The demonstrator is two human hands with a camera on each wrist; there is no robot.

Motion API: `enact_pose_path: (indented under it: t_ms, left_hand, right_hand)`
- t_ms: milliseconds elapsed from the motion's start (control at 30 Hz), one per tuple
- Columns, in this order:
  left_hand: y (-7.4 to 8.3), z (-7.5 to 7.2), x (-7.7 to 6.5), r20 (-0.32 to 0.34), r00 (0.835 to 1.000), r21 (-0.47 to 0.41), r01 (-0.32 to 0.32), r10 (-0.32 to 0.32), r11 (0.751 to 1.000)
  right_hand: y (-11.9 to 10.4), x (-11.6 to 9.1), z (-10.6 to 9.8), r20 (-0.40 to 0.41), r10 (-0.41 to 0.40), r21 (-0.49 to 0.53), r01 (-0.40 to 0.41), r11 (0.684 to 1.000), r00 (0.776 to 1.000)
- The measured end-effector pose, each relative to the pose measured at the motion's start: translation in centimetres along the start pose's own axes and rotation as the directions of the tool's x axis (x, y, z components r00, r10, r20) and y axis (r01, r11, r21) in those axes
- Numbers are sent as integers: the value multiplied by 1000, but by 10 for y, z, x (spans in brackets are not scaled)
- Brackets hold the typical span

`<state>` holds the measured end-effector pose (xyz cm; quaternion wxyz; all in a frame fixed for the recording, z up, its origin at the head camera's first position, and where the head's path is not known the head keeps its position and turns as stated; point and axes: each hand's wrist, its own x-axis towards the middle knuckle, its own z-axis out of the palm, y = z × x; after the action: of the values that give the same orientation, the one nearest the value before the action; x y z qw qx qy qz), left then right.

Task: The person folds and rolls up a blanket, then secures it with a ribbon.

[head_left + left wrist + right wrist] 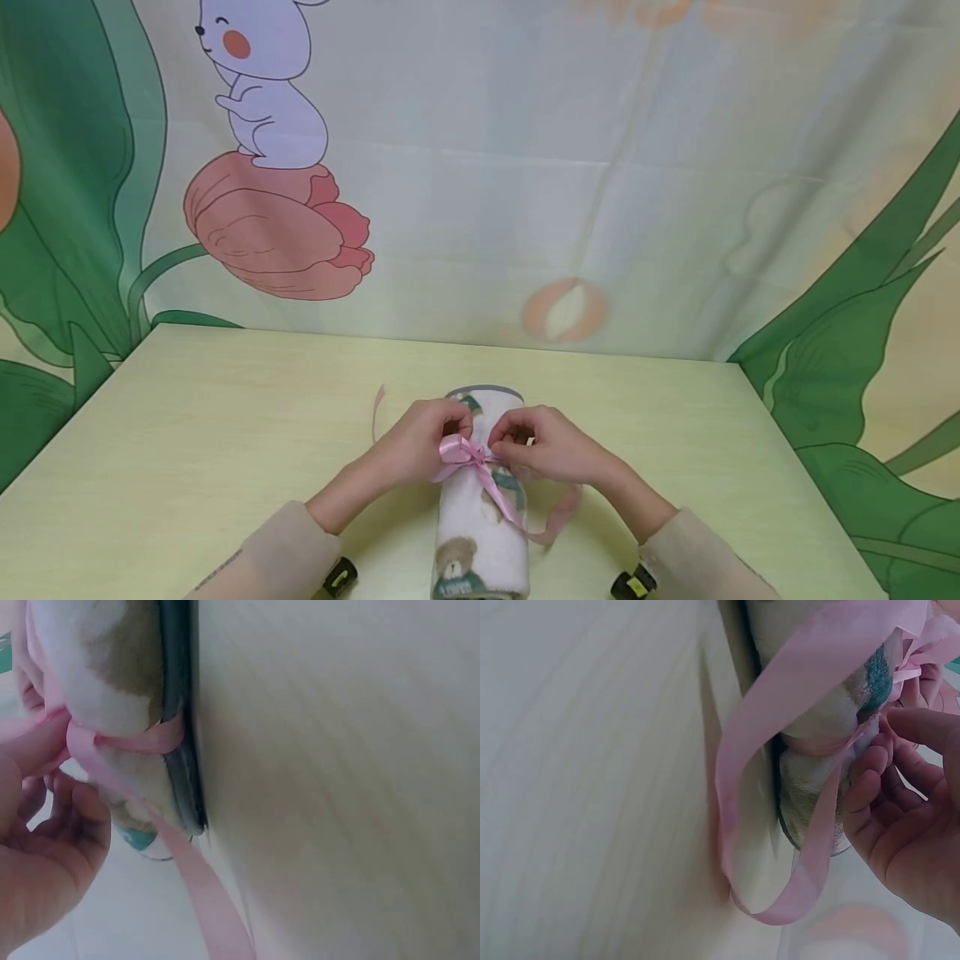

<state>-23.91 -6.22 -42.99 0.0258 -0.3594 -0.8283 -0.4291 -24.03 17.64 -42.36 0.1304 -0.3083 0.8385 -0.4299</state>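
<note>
A rolled white fleece blanket [491,557] with a bear print and grey edging lies lengthwise on the table, pointing away from me. Round its middle runs a pink satin ribbon [501,504], crossed on top with a loop standing up on the left. My left hand [416,437] pinches this loop between thumb and fingers. From the other side, my right hand [558,446] pinches the ribbon close to the crossing, fingers curled. In the right wrist view a long stretch of ribbon [757,712] arcs out over the table, while another tail [206,900] hangs off in the left wrist view.
The pale wooden table [225,417] reaches back to a printed cloth backdrop [465,208] with a rabbit and flowers. Small black objects [341,577] [633,583] show beside the two beige sleeves [277,550] at the near side.
</note>
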Motion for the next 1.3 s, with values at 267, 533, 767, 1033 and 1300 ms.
enact_pose_path:
  t_ms: [267, 533, 767, 1033, 1300]
  left_hand:
    - [1, -9, -4, 130, 990, -146, 67, -48, 987]
    - [-3, -11, -7, 135, 989, -183, 81, -57, 980]
    - [-6, -7, -4, 86, 994, -146, 73, -61, 987]
    - [-7, -6, -5, 77, 996, -147, 64, -53, 987]
    - [-4, -13, -13, 105, 994, -209, 39, -17, 977]
  right_hand:
    - [0, 0, 0, -2, 7, -15, -7, 1000, 1000]
    - [-1, 1, 1, 6, -14, -5, 14, 1000, 1000]
    - [-1, 5, 6, -9, -30, 4, 30, 1000, 1000]
    - [-2, 7, 11, -43, -47, -6, 47, 999, 998]
    - [-5, 5, 11, -50, -26, 12, 27, 1000, 998]
